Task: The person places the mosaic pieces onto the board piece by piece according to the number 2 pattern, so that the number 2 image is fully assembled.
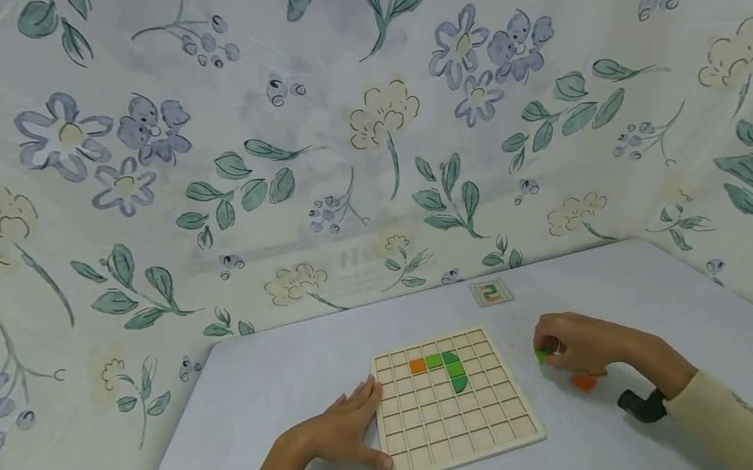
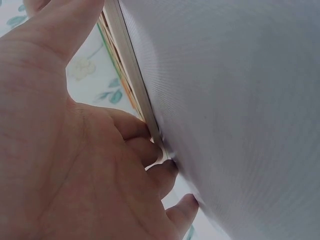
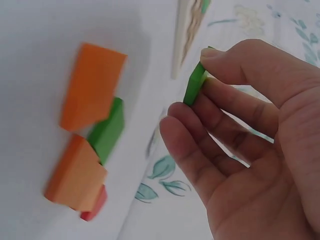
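A wooden grid board (image 1: pixel 444 424) lies on the table, with an orange square (image 1: pixel 418 366), a light green square (image 1: pixel 433 361) and several other green pieces in its upper cells. My left hand (image 1: pixel 341 432) rests against the board's left edge, fingers and thumb spread; in the left wrist view the hand (image 2: pixel 95 165) touches the board's side (image 2: pixel 132 70). To the right of the board, my right hand (image 1: pixel 587 342) holds a green piece (image 1: pixel 542 356). The right wrist view shows that hand (image 3: pixel 260 130) pinching the green piece (image 3: pixel 195 82) between thumb and fingers, above the table.
Loose orange pieces (image 3: pixel 92 85), a green one (image 3: pixel 109 132) and a red one (image 3: pixel 95 204) lie together beside the right hand. Behind the board is a small patterned card (image 1: pixel 491 292). A floral cloth (image 1: pixel 337 153) hangs behind the white table (image 1: pixel 281 375).
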Demonstrator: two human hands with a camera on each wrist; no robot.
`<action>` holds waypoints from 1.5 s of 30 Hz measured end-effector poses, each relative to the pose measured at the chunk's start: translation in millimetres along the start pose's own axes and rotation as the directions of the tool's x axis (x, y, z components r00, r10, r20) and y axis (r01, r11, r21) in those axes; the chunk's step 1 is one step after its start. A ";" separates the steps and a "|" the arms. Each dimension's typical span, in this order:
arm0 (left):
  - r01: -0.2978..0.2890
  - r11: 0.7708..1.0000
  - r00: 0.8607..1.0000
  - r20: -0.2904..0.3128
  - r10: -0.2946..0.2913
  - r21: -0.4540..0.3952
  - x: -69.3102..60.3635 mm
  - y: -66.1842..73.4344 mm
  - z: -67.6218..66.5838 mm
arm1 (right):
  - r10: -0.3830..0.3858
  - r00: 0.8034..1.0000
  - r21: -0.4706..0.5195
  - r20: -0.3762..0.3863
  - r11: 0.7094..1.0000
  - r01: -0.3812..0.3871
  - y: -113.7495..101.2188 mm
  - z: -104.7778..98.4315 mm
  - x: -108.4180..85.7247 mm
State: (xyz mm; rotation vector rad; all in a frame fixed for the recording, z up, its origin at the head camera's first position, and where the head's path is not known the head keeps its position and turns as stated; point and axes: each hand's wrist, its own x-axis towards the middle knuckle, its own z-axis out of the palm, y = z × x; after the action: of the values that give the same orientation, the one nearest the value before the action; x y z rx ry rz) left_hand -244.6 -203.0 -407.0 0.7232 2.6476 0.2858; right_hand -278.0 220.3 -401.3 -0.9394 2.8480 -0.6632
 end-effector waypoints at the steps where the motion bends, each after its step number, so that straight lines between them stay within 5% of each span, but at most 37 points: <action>1: -0.001 1.000 1.000 -0.001 0.001 -0.002 0.1 -0.4 0.0 | -0.016 1.000 0.000 -0.010 1.000 0.016 1.0 -2.0 0.2; 21: 0.001 1.000 1.000 0.001 -0.001 -0.004 0.1 -0.7 -0.2 | -0.115 0.993 -0.061 0.011 0.991 0.116 -14.5 -21.2 27.8; 31: -0.008 1.000 1.000 -0.004 0.008 -0.013 1.3 -0.1 1.1 | -0.221 0.975 -0.049 0.016 0.974 0.222 -34.2 -10.3 51.5; 39: -0.010 1.000 1.000 0.000 0.010 0.003 9.0 4.1 -4.3 | -0.234 0.972 -0.040 0.030 0.971 0.235 -45.6 -0.8 66.7; 45: -0.010 1.000 1.000 0.012 0.010 -0.016 2.6 -1.9 -2.6 | -0.284 0.957 -0.021 0.057 0.958 0.286 -59.8 18.3 87.8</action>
State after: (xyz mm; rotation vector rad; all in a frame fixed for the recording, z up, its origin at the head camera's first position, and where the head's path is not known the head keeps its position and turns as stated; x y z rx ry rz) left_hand -248.5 -203.6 -406.0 0.7311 2.6276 0.3043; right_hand -312.6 119.2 -386.7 -1.3685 2.7065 -0.6092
